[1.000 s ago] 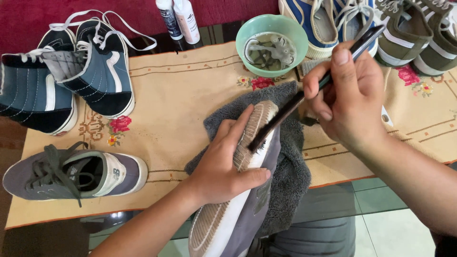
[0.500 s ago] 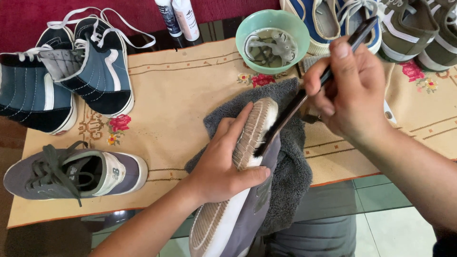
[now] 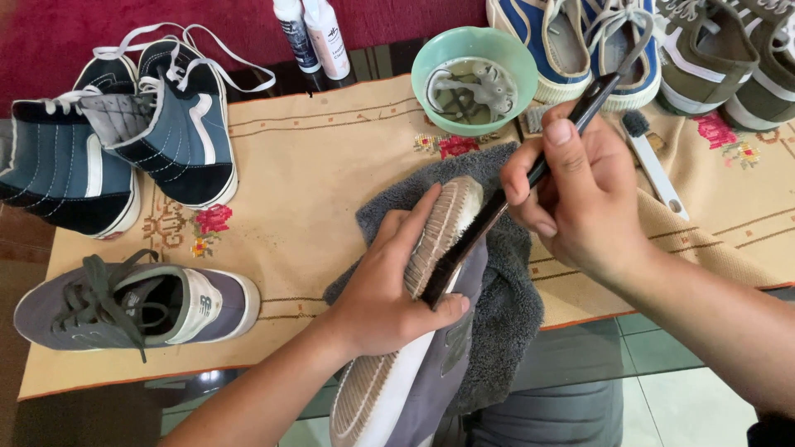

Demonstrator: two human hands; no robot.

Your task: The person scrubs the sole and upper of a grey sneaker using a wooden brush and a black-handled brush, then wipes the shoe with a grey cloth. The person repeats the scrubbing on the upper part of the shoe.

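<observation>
On the tabletop (image 3: pixel 331 190), over the grey towel (image 3: pixel 505 306), your brush (image 3: pixel 497 211) has slid lower along the sole since a second ago; your left hand (image 3: pixel 389 281) grips the upturned shoe (image 3: pixel 414 364) (sole up), your right hand (image 3: pixel 580 190) clamps the brush handle

Shoe (image 3: pixel 414 356) in left hand (image 3: pixel 389 290): ribbed tan rubber sole w/ smooth white edge, matt grey cloth side; brush (image 3: pixel 513 190) in right hand (image 3: pixel 580 199) has glossy black handle, prob. plastic. Under it a fuzzy grey towel (image 3: pixel 505 306) on a matt tan woven cloth (image 3: pixel 331 182) w/ stitched flowers. At 12 o'clock a glossy green bowl (image 3: pixel 513 50); at 9, a grey trainer (image 3: pixel 132 302), matt suede-like w/ mesh.
</observation>
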